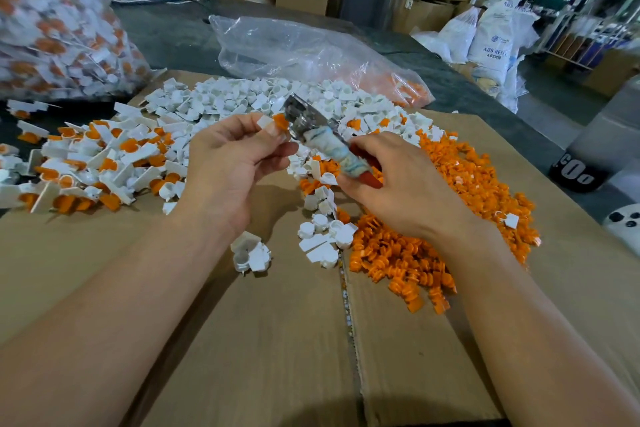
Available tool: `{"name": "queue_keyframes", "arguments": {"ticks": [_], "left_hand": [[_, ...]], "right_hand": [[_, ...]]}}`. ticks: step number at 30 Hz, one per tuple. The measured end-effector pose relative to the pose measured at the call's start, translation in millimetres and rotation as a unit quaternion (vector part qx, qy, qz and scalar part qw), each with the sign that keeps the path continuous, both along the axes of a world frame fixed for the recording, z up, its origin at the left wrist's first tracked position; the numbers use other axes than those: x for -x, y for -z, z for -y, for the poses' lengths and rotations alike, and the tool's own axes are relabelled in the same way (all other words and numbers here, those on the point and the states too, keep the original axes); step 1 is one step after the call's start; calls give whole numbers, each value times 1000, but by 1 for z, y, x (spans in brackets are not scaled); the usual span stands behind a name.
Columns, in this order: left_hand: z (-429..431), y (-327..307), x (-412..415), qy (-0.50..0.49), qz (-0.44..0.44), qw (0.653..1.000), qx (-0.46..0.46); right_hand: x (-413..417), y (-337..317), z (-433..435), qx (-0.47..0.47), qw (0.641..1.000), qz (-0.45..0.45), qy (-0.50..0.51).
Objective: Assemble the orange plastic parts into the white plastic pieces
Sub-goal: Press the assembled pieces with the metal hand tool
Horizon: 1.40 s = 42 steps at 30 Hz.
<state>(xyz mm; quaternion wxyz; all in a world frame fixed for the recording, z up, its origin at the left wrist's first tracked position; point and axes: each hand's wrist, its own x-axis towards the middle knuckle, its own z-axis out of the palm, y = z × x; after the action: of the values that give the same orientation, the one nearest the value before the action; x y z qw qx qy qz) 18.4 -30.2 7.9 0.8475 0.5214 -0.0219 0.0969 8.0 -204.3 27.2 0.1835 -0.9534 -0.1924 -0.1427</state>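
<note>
My left hand (232, 163) pinches a white plastic piece (266, 122) with an orange part (280, 121) sitting in it, held above the cardboard. My right hand (398, 184) grips a small hammer-like tool (320, 137) by its cloth-wrapped, red-ended handle; the metal head touches the orange part. Loose orange parts (450, 204) are heaped under and right of my right hand. Loose white pieces (263, 97) lie in a heap beyond both hands. A pile of assembled white-and-orange pieces (100, 163) lies to the left.
Everything lies on a flattened cardboard sheet (242, 340) over a dark table. A clear bag of assembled pieces (59, 21) stands at the far left; a mostly empty clear bag (311, 48) lies behind the white heap. Cardboard boxes and white sacks (491, 38) stand beyond.
</note>
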Motion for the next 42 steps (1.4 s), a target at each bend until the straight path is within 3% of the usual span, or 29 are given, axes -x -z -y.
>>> {"name": "queue_keyframes", "arguments": {"ticks": [31, 42], "left_hand": [[-1, 5, -1, -20, -24, 999, -27], [-2, 2, 0, -26, -34, 999, -25]], "right_hand": [[4, 1, -10, -23, 998, -61, -18], [4, 4, -13, 2, 1000, -17, -9]]}}
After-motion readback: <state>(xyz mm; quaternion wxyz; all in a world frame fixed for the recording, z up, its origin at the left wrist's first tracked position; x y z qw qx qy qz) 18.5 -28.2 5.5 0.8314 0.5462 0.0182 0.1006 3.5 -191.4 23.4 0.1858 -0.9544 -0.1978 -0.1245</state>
